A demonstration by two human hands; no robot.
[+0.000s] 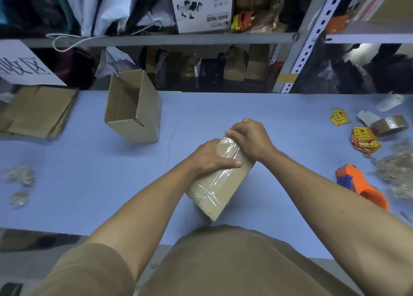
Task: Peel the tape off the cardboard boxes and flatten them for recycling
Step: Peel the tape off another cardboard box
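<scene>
A blue table carries an open box, flattened cardboard, tape roll, orange dispenser and stickers.

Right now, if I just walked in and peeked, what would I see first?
You'd first spot the taped box in the middle of the blue table, with the left hand holding its side and the right hand gripping its far end. Next, the open empty box standing behind on the left. Then the bright orange tape dispenser on the right.
</scene>
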